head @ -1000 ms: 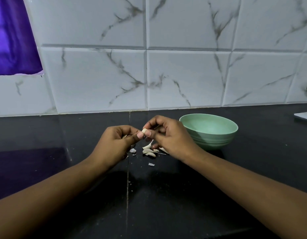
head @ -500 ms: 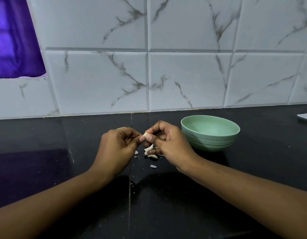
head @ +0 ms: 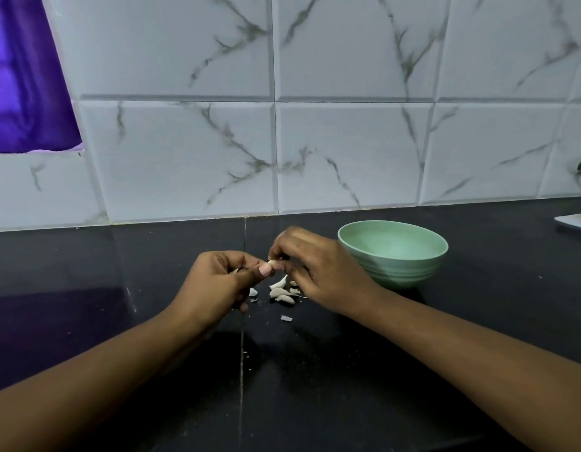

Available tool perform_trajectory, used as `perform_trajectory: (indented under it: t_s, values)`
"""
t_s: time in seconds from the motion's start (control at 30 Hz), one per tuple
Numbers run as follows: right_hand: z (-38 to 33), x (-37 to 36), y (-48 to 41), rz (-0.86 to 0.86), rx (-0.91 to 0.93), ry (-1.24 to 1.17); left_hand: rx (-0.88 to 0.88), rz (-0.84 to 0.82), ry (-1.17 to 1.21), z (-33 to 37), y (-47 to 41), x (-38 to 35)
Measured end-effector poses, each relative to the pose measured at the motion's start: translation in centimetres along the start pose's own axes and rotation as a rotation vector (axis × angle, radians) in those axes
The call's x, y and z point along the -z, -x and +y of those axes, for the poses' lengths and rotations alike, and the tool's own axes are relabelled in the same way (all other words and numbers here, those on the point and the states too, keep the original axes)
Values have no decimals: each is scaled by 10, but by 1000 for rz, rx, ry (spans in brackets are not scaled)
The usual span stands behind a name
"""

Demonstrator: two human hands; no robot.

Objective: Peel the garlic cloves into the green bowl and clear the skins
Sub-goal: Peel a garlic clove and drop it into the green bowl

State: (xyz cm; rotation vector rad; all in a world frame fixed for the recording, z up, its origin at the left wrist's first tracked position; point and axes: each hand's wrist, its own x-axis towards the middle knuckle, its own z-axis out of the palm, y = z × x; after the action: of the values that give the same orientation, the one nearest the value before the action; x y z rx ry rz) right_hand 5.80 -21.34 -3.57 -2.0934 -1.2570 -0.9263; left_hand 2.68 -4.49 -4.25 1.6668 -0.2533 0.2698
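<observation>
Just above the glossy black counter, which mirrors the light and is split by a thin pale seam, two bare forearms reach in from the lower corners and the hands meet at the middle. Between them sits a small, smooth, cream-coloured garlic clove. The left hand is curled into a loose fist, knuckles up, its thumb stretched toward the clove so that the nail presses against it. The right hand arches over from the other side, wrist low and fingers bent down, pinching the same clove at its fingertips. Both hands are thus closed round the clove, and it is held off the counter.

Directly under the hands lie several pale pieces, curved and papery-looking, with a few tiny flakes scattered near them; I cannot tell whether these are skins or cloves. The green bowl stands just beside the right hand, round and matte, with shallow ridges ringing its outer wall. Behind rises a tiled wall of white, grey-veined marble pattern, with purple cloth at far left. A flat white thing shows at the right edge.
</observation>
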Motion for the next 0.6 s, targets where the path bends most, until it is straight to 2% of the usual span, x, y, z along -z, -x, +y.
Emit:
perform_trajectory:
  t_s: [0.23, 0.6]
  values:
    - [0, 11, -4, 59, -267, -506, 149, -130, 241, 13, 1, -1]
    - [-6, 8, -6, 62, -488, -868, 185, -79, 287, 12, 1, -2]
